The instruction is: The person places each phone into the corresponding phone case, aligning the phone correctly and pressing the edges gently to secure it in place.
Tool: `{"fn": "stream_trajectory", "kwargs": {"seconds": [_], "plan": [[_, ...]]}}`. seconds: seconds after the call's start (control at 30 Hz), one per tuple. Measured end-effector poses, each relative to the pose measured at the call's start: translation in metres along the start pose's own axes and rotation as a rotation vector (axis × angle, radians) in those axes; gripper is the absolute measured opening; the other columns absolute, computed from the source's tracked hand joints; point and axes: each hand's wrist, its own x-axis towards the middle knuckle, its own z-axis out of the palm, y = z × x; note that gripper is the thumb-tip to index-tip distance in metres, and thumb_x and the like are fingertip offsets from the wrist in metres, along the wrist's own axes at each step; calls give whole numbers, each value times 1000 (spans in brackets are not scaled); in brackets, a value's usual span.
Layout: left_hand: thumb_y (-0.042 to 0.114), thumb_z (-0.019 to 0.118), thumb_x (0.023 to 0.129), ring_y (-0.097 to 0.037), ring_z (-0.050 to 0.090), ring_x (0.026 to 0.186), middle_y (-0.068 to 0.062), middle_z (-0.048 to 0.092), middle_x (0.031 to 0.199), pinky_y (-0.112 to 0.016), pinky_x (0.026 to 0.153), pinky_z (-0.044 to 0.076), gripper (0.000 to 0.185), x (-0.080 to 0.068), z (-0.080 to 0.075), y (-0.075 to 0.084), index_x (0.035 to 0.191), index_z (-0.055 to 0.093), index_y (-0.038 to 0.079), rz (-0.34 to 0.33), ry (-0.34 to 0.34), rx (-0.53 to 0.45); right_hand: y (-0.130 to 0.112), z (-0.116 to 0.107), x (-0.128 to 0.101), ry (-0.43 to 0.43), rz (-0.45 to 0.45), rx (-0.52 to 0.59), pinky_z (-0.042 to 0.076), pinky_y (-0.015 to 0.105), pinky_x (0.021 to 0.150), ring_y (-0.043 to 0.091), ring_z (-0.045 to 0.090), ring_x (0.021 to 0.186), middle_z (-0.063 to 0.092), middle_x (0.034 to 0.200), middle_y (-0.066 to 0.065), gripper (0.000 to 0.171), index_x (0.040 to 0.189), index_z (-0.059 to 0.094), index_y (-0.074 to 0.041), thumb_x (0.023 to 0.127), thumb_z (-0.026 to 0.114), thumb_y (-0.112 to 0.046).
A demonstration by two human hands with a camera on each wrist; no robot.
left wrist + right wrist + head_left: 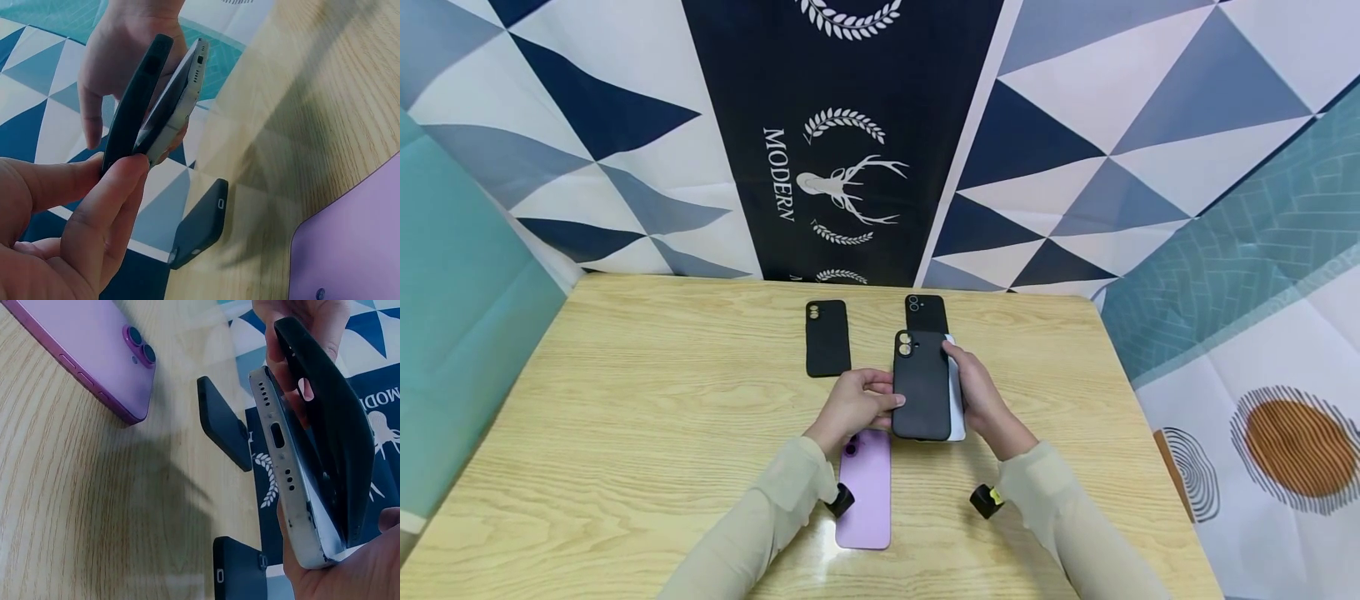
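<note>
Above the table, both hands hold a black phone case (pixel 922 387) against the back of a white-edged phone (pixel 957 400). My left hand (pixel 855 406) pinches the case's left side between thumb and fingers. Along the right side, my right hand (pixel 985 400) grips phone and case together. In the right wrist view the case (pixel 359 450) stands bent away from the phone (pixel 290 469) on the left hand's side, with a gap between them, and they meet near the right palm. A purple phone (pixel 865 492) lies below the left wrist, camera end away from me.
Near the table's back edge lies another black phone case (pixel 827 340). Right of it is a black phone-shaped piece (pixel 927 315), partly hidden behind the held case. The wooden table (pixel 662 400) meets a patterned cloth backdrop (pixel 850 83) at the back.
</note>
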Motion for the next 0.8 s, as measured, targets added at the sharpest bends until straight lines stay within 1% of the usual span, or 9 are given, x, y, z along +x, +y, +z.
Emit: {"fn": "stream_trajectory", "kwargs": {"seconds": [0.1,0.27,0.5,0.73,0.8], "plan": [[2,70,81,-10,64,59,-11,59,100,-27,59,59,39,-1,1,0,118,57,-3,3,1,-8,0,0,-1,-5,-1,6,45,18,75,4,54,72,54,85,-9,37,115,42,-10,98,38,-43],[1,70,81,-13,67,63,-12,59,101,-29,61,60,41,-1,2,-1,119,56,-3,11,-1,-9,-2,1,-3,-9,4,11,44,17,75,3,54,71,53,83,-10,34,111,41,-11,98,39,-42],[4,71,81,-11,65,61,-13,58,102,-36,67,60,41,2,4,-4,119,57,-3,33,7,39,-3,0,-5,-43,1,6,44,17,75,2,55,70,57,76,-12,33,109,44,-11,98,38,-42],[5,71,81,-10,63,61,-12,58,101,-26,59,59,41,2,6,-4,119,57,-3,38,13,65,-4,1,-6,-67,6,22,46,16,73,2,57,70,59,75,-12,31,107,46,-12,98,37,-40],[5,71,81,-9,63,61,-12,58,100,-25,58,59,41,2,6,-4,119,57,-3,42,11,71,-4,1,-6,-76,5,19,47,16,71,2,58,68,60,74,-12,30,105,46,-12,99,36,-40]]}}
